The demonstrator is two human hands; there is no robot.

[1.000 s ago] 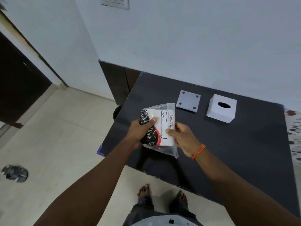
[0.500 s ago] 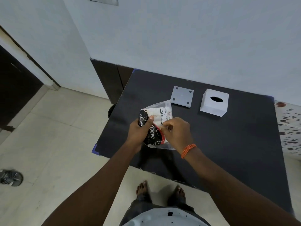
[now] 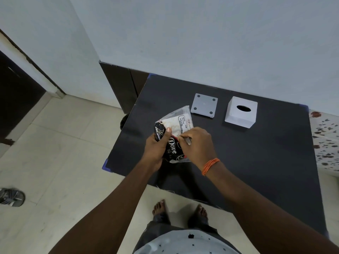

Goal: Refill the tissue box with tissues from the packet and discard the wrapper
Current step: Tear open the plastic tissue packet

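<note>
Two hands grip the tissue packet (image 3: 175,136), marked "Dove", above the black table's (image 3: 256,162) near-left edge: left hand (image 3: 156,149) clamped around it, right hand (image 3: 198,143) pinching its wrapper. Tissue box (image 3: 241,111) stands well apart.

A grey sandal (image 3: 11,196) lies on the tiled floor (image 3: 60,154).
</note>
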